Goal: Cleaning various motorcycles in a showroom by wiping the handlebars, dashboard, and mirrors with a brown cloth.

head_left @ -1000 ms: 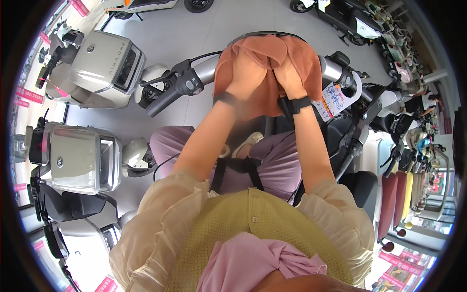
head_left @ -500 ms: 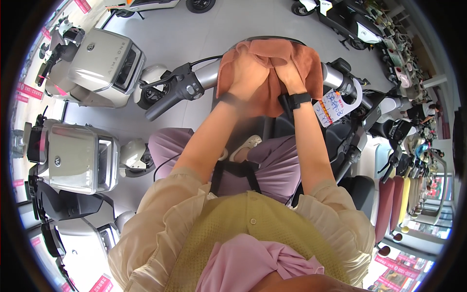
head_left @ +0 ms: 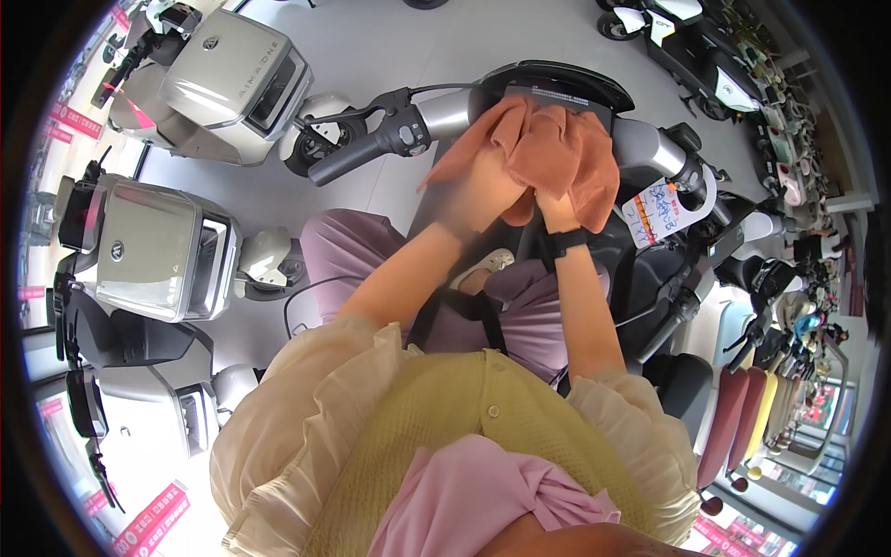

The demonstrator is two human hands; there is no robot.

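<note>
A rust-orange cleaning cloth (head_left: pixel 563 153) is bunched over the middle of a scooter's handlebar, in front of its dark dashboard (head_left: pixel 548 95). My left hand (head_left: pixel 494 190) grips the cloth from its near left side, the fingers buried in the folds. Close beside it, my right hand (head_left: pixel 560 213) holds the cloth's lower right part, and most of its fingers are covered too. A black band circles my right wrist. Left of the cloth, the silver bar runs out to a black handlebar grip (head_left: pixel 357 160) with a switch block.
A handwritten tag (head_left: pixel 661 212) hangs at the handlebar's right side. Parked scooters with large beige-grey boxes (head_left: pixel 153 246) line the left. A black and white scooter (head_left: pixel 691 56) stands at the far right, and rows of scooters with coloured seats (head_left: pixel 724 422) fill the right edge.
Both hands have drawn the cloth nearer and bunched it up, uncovering the dashboard's far part. The view has shifted slightly, so the scooters on the left sit differently.
</note>
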